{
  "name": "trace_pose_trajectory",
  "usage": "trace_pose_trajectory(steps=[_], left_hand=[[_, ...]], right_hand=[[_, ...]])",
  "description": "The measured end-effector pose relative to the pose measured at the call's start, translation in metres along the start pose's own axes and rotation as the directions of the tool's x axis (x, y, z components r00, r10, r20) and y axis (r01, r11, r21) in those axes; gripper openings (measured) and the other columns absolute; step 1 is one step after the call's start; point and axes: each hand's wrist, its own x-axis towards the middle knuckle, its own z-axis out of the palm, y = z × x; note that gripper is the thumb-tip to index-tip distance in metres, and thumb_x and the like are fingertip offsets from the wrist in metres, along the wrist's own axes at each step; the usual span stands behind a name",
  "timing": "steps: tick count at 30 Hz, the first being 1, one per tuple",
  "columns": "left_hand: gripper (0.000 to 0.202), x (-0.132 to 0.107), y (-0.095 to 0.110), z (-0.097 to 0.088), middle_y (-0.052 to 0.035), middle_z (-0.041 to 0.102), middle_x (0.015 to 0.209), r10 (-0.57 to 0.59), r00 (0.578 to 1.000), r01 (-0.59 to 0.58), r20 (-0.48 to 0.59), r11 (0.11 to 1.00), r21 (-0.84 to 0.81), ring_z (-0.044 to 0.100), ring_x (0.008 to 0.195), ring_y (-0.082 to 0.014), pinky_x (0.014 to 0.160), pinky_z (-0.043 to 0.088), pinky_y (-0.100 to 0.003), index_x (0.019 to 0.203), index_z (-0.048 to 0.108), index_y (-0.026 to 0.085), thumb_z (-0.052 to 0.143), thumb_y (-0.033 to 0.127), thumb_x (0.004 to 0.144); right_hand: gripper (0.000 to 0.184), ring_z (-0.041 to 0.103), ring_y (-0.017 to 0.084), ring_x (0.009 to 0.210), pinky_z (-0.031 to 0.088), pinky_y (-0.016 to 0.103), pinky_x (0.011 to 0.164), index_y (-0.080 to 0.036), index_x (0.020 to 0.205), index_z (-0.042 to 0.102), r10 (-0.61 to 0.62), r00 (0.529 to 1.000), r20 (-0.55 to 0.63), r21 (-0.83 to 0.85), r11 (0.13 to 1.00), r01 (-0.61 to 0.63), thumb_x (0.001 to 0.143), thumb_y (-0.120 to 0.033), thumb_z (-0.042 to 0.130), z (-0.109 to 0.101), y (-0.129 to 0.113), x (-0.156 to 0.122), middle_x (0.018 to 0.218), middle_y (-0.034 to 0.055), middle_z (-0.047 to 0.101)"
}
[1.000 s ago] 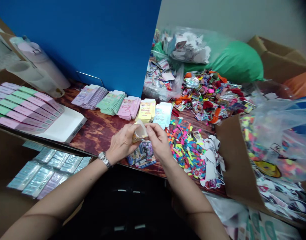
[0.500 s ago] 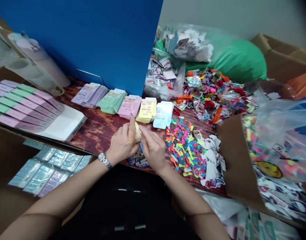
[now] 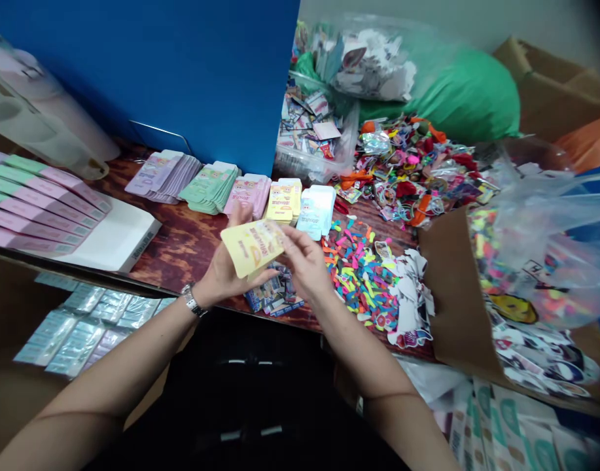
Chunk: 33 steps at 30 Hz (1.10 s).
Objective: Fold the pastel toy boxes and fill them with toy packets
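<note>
"Yellow card box flat [image 3: 252, 248], the printed one: where is it?"

"Up in the air over the table [image 3: 175, 245], tilted, between both hands."

"And the fingers?"

"Left fingers [image 3: 237, 216] curl up behind it, with the left hand [image 3: 224, 269] gripping it from below. Right fingers [image 3: 288, 237] press on its right edge, close together, but I can't tell whether the right hand [image 3: 305, 265] pinches it or only touches it."

"What's right by them?"

"A wristwatch [image 3: 192, 301] on the left wrist. Under the hands lies a heap of printed cards [image 3: 273, 294]. Just ahead stand a yellow stack [image 3: 282, 201] and a pale blue stack [image 3: 317, 210]."

"Further out?"

"Pink [image 3: 248, 195], green [image 3: 209, 188] and lilac [image 3: 162, 175] stacks run left along a blue panel [image 3: 133, 78]. Bright balloons [image 3: 358, 275] spread to the right, with a tub of cards [image 3: 309, 137] and a green sack [image 3: 466, 91] behind. Foil packets [image 3: 88, 327] lie low on the left."
</note>
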Motion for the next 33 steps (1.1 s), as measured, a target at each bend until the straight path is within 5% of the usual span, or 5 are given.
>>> trace_pose_trajectory(steps=[4, 9, 13, 24, 33], left_hand=[[0.086, -0.002, -0.006, 0.003, -0.0136, 0.052, 0.137, -0.054, 0.997, 0.048, -0.05, 0.993, -0.106, 0.059, 0.121, -0.0277, 0.104, 0.05, -0.046, 0.147, 0.027, 0.024, 0.074, 0.045, 0.077], [0.078, -0.008, -0.018, -0.008, -0.0117, 0.061, 0.118, -0.208, 0.978, 0.202, -0.028, 0.968, -0.147, 0.064, 0.097, -0.0217, 0.087, 0.056, -0.038, 0.136, 0.041, 0.016, 0.077, 0.042, 0.072], [0.072, -0.023, -0.02, 0.003, -0.0119, 0.061, 0.116, -0.28, 0.939, 0.327, 0.199, 0.905, -0.273, 0.064, 0.1, -0.0234, 0.087, 0.056, -0.039, 0.136, 0.041, 0.016, 0.071, 0.044, 0.077], [0.078, -0.029, -0.018, 0.02, -0.0132, 0.057, 0.13, -0.331, 0.91, 0.373, 0.25, 0.916, -0.148, 0.06, 0.116, -0.0272, 0.097, 0.052, -0.04, 0.138, 0.041, 0.016, 0.075, 0.043, 0.072], [0.081, -0.038, -0.025, 0.032, -0.0134, 0.055, 0.131, -0.306, 0.901, 0.364, 0.307, 0.92, -0.149, 0.058, 0.118, -0.027, 0.099, 0.051, -0.042, 0.139, 0.038, 0.017, 0.075, 0.045, 0.073]], right_hand=[[0.043, 0.067, 0.02, 0.107, 0.059, 0.034, 0.086, -0.02, 0.132, 0.056, -0.056, 0.973, 0.226, -0.319, 0.939, 0.128, 0.098, -0.045, 0.05, -0.018, 0.004, -0.007, 0.125, 0.0103, 0.067], [0.06, 0.054, 0.032, 0.126, 0.05, 0.049, 0.101, -0.018, 0.134, 0.057, 0.018, 0.882, 0.47, -0.801, 0.428, 0.418, 0.082, -0.043, 0.075, -0.062, 0.014, -0.012, 0.135, 0.0171, 0.057], [0.073, 0.051, 0.035, 0.124, 0.053, 0.049, 0.094, -0.017, 0.136, 0.054, 0.156, 0.889, 0.43, -0.891, 0.229, 0.391, 0.075, -0.045, 0.081, -0.065, 0.022, -0.017, 0.137, 0.0177, 0.052], [0.023, 0.065, 0.019, 0.096, 0.051, 0.03, 0.086, -0.02, 0.115, 0.065, -0.077, 0.961, 0.266, -0.855, 0.441, 0.272, 0.099, -0.023, 0.047, -0.083, 0.011, -0.011, 0.104, 0.0076, 0.069], [0.058, 0.058, 0.032, 0.113, 0.054, 0.037, 0.077, -0.017, 0.123, 0.058, 0.199, 0.932, 0.304, -0.949, 0.148, 0.279, 0.077, -0.047, 0.078, -0.066, 0.024, -0.032, 0.123, 0.0168, 0.058]])
